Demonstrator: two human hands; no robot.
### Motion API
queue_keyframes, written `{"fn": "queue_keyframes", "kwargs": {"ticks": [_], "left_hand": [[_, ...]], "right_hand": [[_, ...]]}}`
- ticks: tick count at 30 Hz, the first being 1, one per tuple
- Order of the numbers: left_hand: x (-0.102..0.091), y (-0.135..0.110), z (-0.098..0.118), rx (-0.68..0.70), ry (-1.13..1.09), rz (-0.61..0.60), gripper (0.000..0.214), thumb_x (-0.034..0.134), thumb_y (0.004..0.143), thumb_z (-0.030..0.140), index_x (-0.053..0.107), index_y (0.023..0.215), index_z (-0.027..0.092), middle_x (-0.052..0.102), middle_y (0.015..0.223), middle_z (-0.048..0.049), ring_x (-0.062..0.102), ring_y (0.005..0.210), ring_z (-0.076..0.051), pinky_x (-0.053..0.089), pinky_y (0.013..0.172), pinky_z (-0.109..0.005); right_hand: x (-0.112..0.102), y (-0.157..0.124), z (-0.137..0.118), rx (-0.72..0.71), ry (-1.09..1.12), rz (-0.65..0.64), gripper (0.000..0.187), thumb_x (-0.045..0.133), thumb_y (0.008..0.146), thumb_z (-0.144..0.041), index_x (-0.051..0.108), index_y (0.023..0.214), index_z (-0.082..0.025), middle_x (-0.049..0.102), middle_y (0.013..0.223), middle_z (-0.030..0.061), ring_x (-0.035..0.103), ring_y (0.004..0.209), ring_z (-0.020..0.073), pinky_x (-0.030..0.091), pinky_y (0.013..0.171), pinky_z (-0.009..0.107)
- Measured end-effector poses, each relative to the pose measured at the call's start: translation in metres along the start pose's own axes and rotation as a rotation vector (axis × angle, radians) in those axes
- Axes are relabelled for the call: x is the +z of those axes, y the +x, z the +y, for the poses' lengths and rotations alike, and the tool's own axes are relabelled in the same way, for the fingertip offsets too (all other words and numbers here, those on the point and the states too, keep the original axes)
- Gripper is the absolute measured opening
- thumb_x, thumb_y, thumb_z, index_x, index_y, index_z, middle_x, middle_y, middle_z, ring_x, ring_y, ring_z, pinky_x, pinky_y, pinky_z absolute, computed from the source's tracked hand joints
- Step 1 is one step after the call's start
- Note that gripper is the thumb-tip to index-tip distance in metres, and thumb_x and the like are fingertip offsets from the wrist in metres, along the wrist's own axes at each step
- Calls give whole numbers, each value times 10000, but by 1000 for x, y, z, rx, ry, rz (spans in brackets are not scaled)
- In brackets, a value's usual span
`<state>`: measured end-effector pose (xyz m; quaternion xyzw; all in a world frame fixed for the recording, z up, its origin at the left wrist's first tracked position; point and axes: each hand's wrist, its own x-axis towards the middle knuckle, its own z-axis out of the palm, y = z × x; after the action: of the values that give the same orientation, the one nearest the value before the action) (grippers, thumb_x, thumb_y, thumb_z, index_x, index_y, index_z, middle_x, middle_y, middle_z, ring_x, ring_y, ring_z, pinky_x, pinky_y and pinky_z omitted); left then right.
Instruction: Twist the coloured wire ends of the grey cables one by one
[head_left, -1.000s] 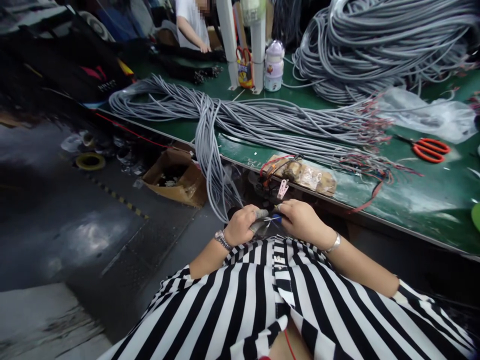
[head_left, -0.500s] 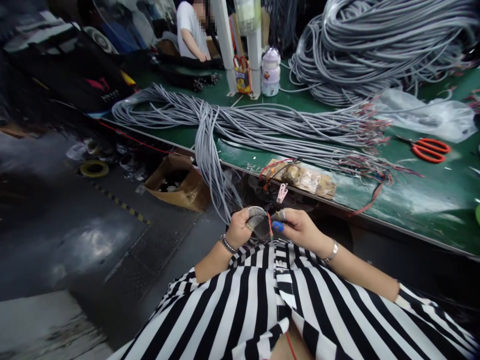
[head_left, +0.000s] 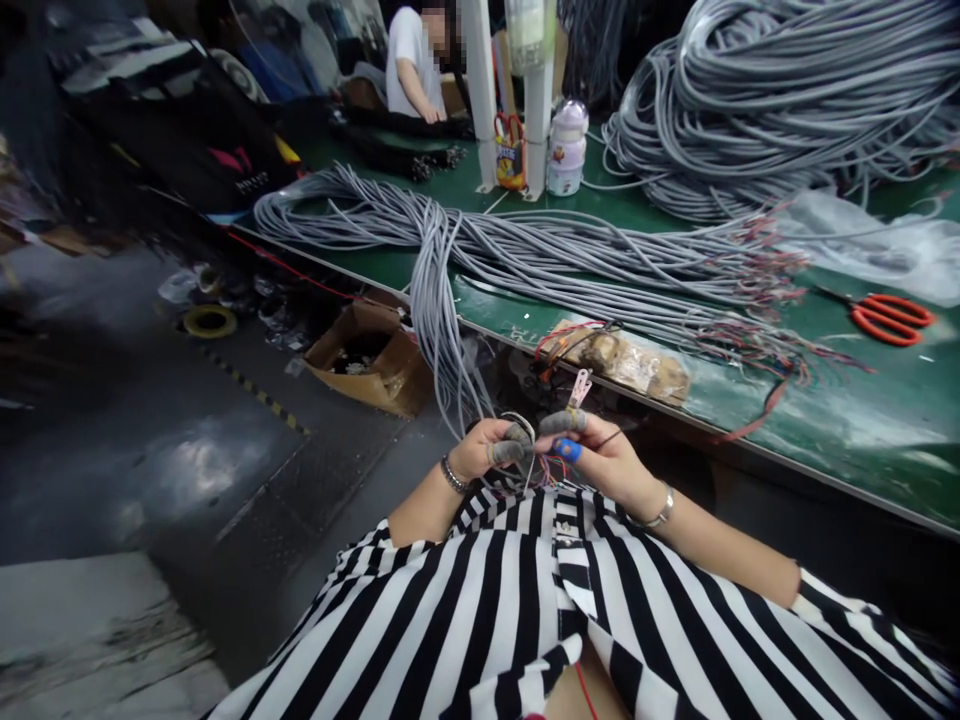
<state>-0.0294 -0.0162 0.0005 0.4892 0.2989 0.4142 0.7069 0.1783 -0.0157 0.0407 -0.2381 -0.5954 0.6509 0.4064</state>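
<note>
My left hand (head_left: 487, 452) and my right hand (head_left: 600, 455) meet just above my striped shirt, below the edge of the green bench (head_left: 825, 400). Both wear grey finger cots, and a blue one sits on my right thumb. Between their pinched fingertips is the stripped end of a grey cable (head_left: 442, 340) with thin coloured wires (head_left: 544, 465) fanning out. That cable belongs to a bundle hanging off the bench edge down to my hands.
A long bundle of grey cables (head_left: 570, 260) lies across the bench, with a big coil (head_left: 772, 100) behind. Orange scissors (head_left: 892, 318) lie at the right. A cardboard box (head_left: 367, 355) and tape roll (head_left: 210, 321) sit on the floor. Another person (head_left: 416, 65) works at the far end.
My hands have risen slightly and shifted right, working along the wire ends; the coloured wires now fan out more between my fingertips. The view has drifted left.
</note>
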Motion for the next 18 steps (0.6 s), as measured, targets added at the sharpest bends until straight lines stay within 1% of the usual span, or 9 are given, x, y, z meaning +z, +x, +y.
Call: {"fn": "queue_keyframes", "kwargs": {"ticks": [2, 4, 7, 10, 12, 14, 16, 18], "left_hand": [[0, 0, 1, -24, 13, -10, 474, 797, 643, 526, 629, 691, 86, 457, 492, 41, 324, 402, -25, 207, 392, -173], [-1, 0, 1, -50, 27, -44, 498, 800, 628, 543, 640, 700, 76, 478, 511, 30, 324, 405, -23, 207, 391, -177], [-4, 3, 1, -63, 14, -84, 520, 804, 605, 564, 641, 692, 78, 475, 508, 29, 310, 388, -21, 195, 376, -181], [-6, 7, 2, -43, 29, -88, 519, 810, 585, 570, 606, 619, 95, 448, 489, 34, 326, 390, -29, 204, 374, -185], [-6, 9, 3, -51, 64, -114, 533, 796, 593, 591, 597, 595, 97, 437, 473, 34, 330, 394, -35, 215, 379, -189], [-6, 10, 6, -84, 105, -152, 529, 776, 622, 595, 616, 611, 91, 435, 453, 34, 317, 387, -35, 216, 380, -189], [-7, 11, 11, -112, 155, -193, 508, 755, 664, 582, 653, 655, 84, 490, 464, 12, 354, 391, -46, 252, 386, -186], [-7, 13, 18, -116, 222, -252, 492, 732, 703, 571, 691, 706, 81, 601, 549, -46, 483, 455, -88, 368, 441, -200]], "right_hand": [[1, -2, -5, -100, -170, -63, 191, 592, 917, -291, 662, 1070, -198, 752, 924, 69, 707, 794, 166, 572, 738, 288], [-1, -2, -11, -227, -326, -106, 196, 551, 931, -228, 674, 1080, -196, 750, 941, 74, 702, 809, 161, 567, 747, 276], [-5, 2, -16, -393, -533, -145, 284, 478, 936, -153, 656, 1149, -208, 739, 1011, 84, 688, 864, 163, 556, 782, 289], [-9, 5, -12, -510, -816, -236, 368, 466, 908, -114, 608, 1232, -217, 712, 1112, 104, 663, 866, 173, 539, 771, 311], [-12, 6, -7, -537, -959, -244, 367, 476, 891, -103, 608, 1215, -213, 703, 1116, 116, 646, 842, 176, 523, 732, 304], [-16, 5, -5, -522, -1018, -206, 308, 481, 893, -119, 629, 1150, -202, 698, 1064, 123, 633, 850, 185, 509, 717, 300], [-22, 4, -7, -476, -998, -213, 242, 481, 905, -154, 644, 1080, -192, 686, 988, 118, 622, 840, 186, 497, 706, 295], [-30, 3, -12, -394, -907, -267, 192, 488, 915, -187, 654, 1013, -184, 665, 907, 98, 607, 798, 176, 483, 697, 289]]}}
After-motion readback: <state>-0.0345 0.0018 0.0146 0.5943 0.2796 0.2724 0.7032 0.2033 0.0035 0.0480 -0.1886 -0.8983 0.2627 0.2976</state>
